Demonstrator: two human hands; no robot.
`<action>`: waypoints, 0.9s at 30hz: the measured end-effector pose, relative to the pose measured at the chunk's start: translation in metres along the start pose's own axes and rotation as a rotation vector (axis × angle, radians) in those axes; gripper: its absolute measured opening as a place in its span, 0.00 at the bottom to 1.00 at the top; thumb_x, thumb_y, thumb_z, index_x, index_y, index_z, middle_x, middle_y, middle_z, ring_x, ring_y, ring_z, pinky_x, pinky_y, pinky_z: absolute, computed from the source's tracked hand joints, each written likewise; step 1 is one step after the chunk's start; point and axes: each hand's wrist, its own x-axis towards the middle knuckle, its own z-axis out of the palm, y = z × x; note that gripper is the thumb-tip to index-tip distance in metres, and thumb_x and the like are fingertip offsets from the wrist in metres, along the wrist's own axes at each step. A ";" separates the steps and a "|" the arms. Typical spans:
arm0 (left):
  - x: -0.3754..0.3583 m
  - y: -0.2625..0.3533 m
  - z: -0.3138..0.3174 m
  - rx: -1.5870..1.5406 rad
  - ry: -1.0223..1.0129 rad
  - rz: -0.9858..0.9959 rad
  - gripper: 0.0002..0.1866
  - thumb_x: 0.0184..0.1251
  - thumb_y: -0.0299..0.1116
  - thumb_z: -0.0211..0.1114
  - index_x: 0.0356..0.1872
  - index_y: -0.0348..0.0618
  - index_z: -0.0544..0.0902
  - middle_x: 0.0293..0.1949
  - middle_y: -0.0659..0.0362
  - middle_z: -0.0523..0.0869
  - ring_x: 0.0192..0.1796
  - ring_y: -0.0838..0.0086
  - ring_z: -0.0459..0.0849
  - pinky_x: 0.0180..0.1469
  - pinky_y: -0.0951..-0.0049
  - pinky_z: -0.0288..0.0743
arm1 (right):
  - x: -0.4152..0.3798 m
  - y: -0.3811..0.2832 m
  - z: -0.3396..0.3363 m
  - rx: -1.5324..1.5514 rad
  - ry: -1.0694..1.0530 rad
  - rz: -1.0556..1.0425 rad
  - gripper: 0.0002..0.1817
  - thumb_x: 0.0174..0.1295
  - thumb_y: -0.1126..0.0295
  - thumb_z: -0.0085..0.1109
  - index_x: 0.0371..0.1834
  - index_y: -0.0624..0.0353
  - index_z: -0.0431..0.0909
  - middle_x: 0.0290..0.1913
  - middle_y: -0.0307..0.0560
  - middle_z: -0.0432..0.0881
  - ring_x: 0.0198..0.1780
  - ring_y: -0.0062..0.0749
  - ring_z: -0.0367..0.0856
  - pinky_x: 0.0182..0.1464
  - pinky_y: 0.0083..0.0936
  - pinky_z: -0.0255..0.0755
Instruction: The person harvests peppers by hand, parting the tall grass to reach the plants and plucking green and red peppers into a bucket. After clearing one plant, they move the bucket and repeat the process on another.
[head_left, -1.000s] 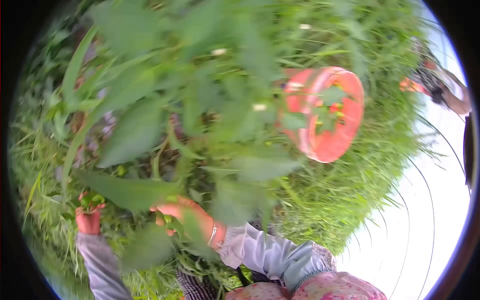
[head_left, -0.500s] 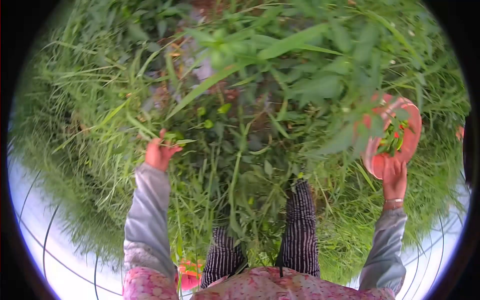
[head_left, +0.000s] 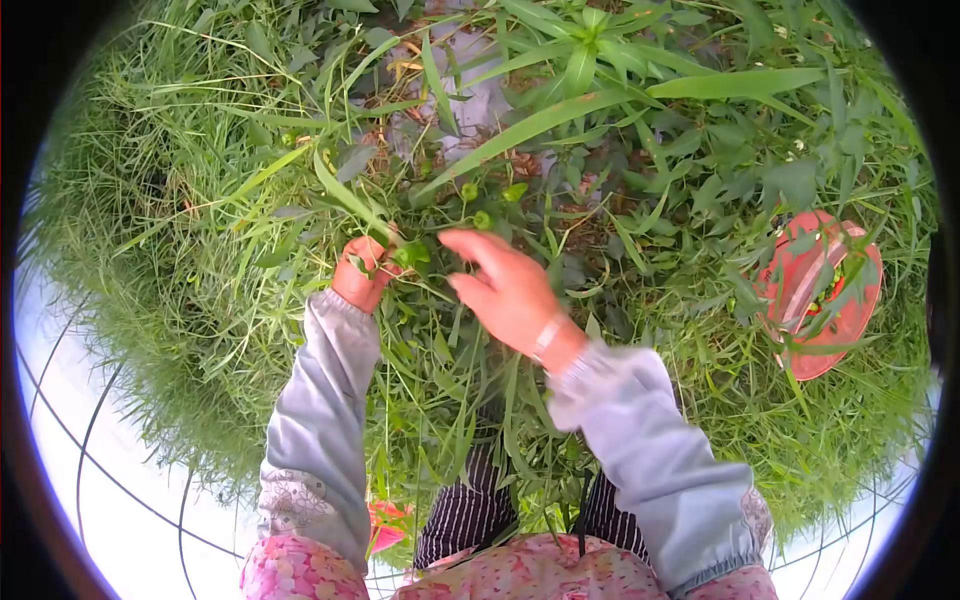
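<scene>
My left hand (head_left: 362, 275) is closed around leafy stems of a pepper plant. Just beside its fingers hangs a green pepper (head_left: 412, 254). From the right my right hand (head_left: 510, 290) reaches toward that pepper, thumb and fingers apart, with nothing held. A small gap shows between its fingertips and the pepper. More green peppers (head_left: 483, 220) hang a little above the right hand. At the right, a pink bucket (head_left: 855, 335) sits tilted in the grass, and red and green peppers (head_left: 828, 290) lie inside it, partly hidden by leaves.
Tall grass and weeds surround the plants, and long grass blades (head_left: 560, 130) cross in front of me. Pale ground sheeting (head_left: 470, 75) shows between the plants at the top. A red object (head_left: 387, 525) lies near my striped trouser leg (head_left: 465, 515).
My right hand has left the bucket and swung left to the plant beside my left hand. The left hand has moved slightly right and up, now gripping stems.
</scene>
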 end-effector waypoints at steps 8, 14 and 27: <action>0.005 -0.009 0.003 0.066 -0.070 0.123 0.10 0.63 0.35 0.62 0.26 0.42 0.82 0.21 0.65 0.80 0.22 0.81 0.74 0.26 0.81 0.67 | 0.015 -0.001 0.047 -0.547 -0.048 -0.095 0.16 0.50 0.64 0.60 0.43 0.54 0.74 0.39 0.46 0.77 0.47 0.39 0.74 0.48 0.36 0.63; 0.004 -0.005 0.019 0.051 -0.056 0.148 0.11 0.61 0.37 0.64 0.23 0.43 0.83 0.23 0.65 0.81 0.22 0.82 0.75 0.25 0.80 0.69 | -0.013 -0.022 0.041 -0.623 -0.066 -0.133 0.14 0.54 0.59 0.58 0.32 0.61 0.74 0.35 0.49 0.77 0.40 0.41 0.75 0.43 0.37 0.66; -0.003 0.007 0.024 -0.193 -0.048 0.065 0.11 0.65 0.39 0.59 0.32 0.42 0.79 0.17 0.68 0.69 0.21 0.81 0.69 0.28 0.76 0.71 | -0.061 -0.007 0.022 0.354 -0.299 0.299 0.12 0.61 0.64 0.54 0.45 0.55 0.70 0.27 0.45 0.78 0.30 0.32 0.80 0.34 0.29 0.72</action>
